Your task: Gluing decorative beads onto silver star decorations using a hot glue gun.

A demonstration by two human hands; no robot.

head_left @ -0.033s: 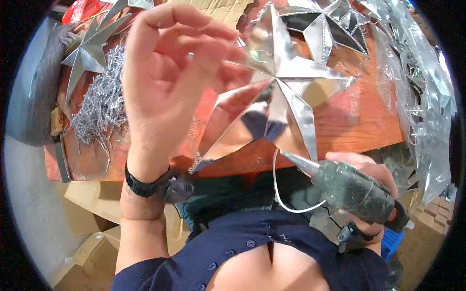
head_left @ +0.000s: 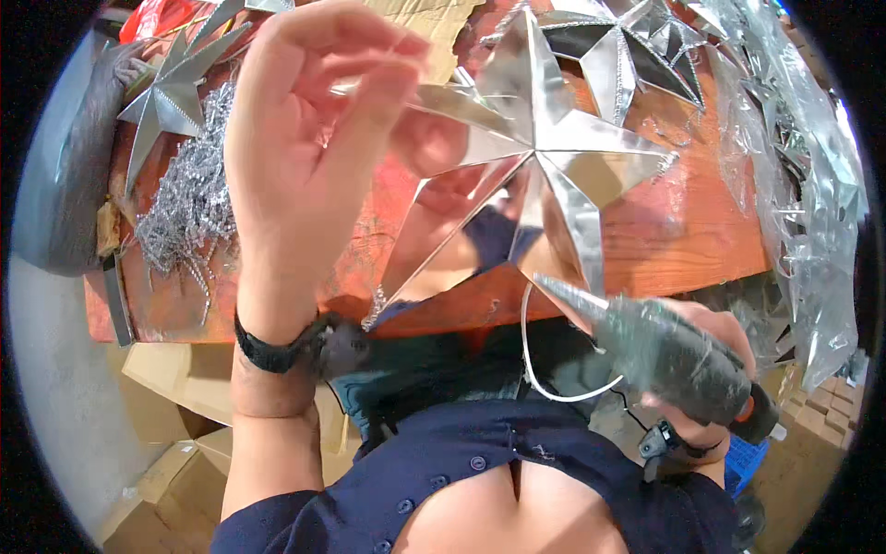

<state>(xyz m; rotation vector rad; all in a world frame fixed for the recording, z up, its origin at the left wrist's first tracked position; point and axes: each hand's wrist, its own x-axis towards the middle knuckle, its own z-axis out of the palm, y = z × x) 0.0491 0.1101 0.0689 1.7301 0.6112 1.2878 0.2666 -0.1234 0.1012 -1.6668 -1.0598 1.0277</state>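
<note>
A shiny silver star [head_left: 577, 138] with mirror-like faces lies on the red-brown wooden table [head_left: 711, 249], with silver trim at some of its tips. My left hand [head_left: 305, 157] is raised over the star's left side, thumb and fingers drawn together in a pinch. Blur hides what sits between them. In my right hand [head_left: 720, 328] is a dark glue gun [head_left: 678, 360], its nozzle pointing up and left at the star's lower points. A white cord [head_left: 528, 360] loops below the nozzle.
Silver beaded trim [head_left: 189, 208] is heaped at the left beside another star [head_left: 164, 97]. More trimmed stars [head_left: 609, 55] lie at the back. Clear plastic wrapping [head_left: 817, 231] hangs along the right. Cardboard [head_left: 425, 28] lies at the far edge; cardboard boxes [head_left: 175, 374] stand below left.
My left hand has shifted slightly left, its thumb and fingers coming closer together. The glue gun's nozzle has risen a little. The star has moved very slightly right.
</note>
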